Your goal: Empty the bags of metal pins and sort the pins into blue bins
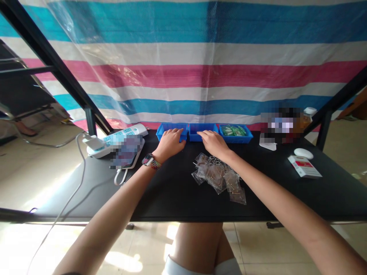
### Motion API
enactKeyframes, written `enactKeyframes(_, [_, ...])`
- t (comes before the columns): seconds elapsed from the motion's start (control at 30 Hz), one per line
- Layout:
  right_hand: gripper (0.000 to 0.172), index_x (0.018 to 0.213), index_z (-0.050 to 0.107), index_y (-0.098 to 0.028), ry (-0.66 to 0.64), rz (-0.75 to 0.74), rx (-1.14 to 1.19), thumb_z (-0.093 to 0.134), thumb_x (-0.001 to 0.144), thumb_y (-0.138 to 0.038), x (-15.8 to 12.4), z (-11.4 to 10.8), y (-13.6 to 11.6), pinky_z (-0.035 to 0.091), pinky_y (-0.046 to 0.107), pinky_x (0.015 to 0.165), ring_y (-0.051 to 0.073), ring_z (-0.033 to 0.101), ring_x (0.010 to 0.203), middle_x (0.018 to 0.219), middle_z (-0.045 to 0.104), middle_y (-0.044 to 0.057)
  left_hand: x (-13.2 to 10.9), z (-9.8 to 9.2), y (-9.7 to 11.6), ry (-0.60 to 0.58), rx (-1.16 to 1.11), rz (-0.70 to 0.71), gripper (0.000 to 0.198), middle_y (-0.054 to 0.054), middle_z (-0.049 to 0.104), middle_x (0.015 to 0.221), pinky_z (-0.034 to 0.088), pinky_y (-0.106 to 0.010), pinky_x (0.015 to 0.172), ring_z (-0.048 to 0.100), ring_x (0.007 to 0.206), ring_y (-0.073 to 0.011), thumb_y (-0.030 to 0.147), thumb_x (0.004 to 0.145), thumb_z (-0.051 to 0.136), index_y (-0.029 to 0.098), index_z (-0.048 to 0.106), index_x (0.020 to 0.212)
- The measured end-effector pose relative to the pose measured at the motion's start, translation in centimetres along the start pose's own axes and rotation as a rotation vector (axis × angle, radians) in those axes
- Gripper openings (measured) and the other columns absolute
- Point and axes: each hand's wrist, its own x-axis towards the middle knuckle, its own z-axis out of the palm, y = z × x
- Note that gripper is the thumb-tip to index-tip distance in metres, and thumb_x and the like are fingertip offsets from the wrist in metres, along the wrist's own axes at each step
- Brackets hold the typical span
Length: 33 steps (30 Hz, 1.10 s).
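Observation:
Three blue plastic bins stand in a row at the back of the black table. My left hand (171, 143) is closed over the front edge of the left blue bin (163, 129), its thumb lower, near the bin's right corner. At the front of the middle blue bin (195, 127), my right hand (213, 142) has its fingers bent over the rim, pointing left. What lies under the fingers is hidden. The right blue bin (249, 138) holds green-and-white packets (233, 130). Nearer me, partly under my right forearm, lies a pile of clear plastic bags (215, 175) with small screw-like metal pieces.
On the left are a white power strip (126, 133) with a plugged-in charger (94, 143), a blurred phone-like device (129, 151) and a grey cable (82, 183). A white-and-red box (304, 167) and a white oval object (303, 153) sit right. A striped sheet (183, 72) hangs behind.

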Motion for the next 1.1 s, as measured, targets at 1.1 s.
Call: enactKeyframes(1.1, [0.048, 0.138, 0.069, -0.018, -0.002, -0.035, 0.151, 0.039, 0.105, -0.001, -0.1, 0.5, 1.0, 0.045, 0.038, 0.104, 0.025, 0.069, 0.122, 0.134, 0.075, 0.013, 0.2, 0.7, 0.3, 0.007, -0.063, 0.014, 0.041, -0.01, 0.077, 0.138, 0.051, -0.045, 0.113, 0.069, 0.133, -0.0311, 0.022, 0.105, 0.051, 0.024, 0.073, 0.14])
